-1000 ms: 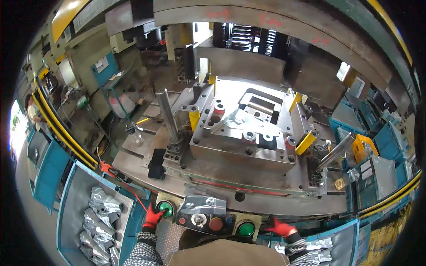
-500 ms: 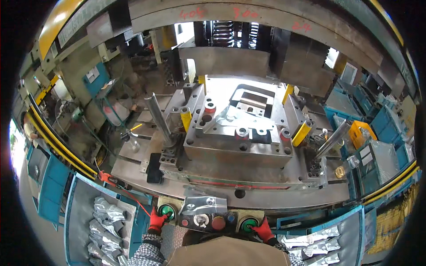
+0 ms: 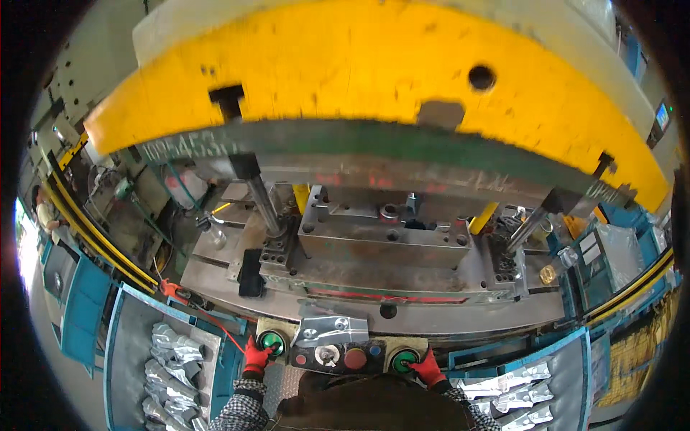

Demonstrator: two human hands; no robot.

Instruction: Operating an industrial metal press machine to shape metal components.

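On the left end of the control panel, my left hand (image 3: 256, 357), in a red glove, is open with a digit on a green push button (image 3: 269, 337). My right hand (image 3: 430, 370), gloved in red too, is open, its thumb side on the right green button (image 3: 404, 356). A bent silver sheet-metal part (image 3: 334, 331) lies along the panel's back edge between the buttons. Beyond it, the yellow press slide (image 3: 345, 65) and its upper die are low over the lower die (image 3: 388, 248). The sheet-metal part on the lower die is hidden.
A blue-rimmed bin on the left holds formed metal parts (image 3: 172, 373). Another bin on the right holds silver parts (image 3: 514, 391). Steel guide posts (image 3: 263, 205) flank the die. A dark pad (image 3: 251, 273) and an orange-handled tool (image 3: 172, 289) are at the left.
The press slide and upper die have come down, covering the sheet-metal part and most of the lower die. Both hands have stayed at the green buttons.
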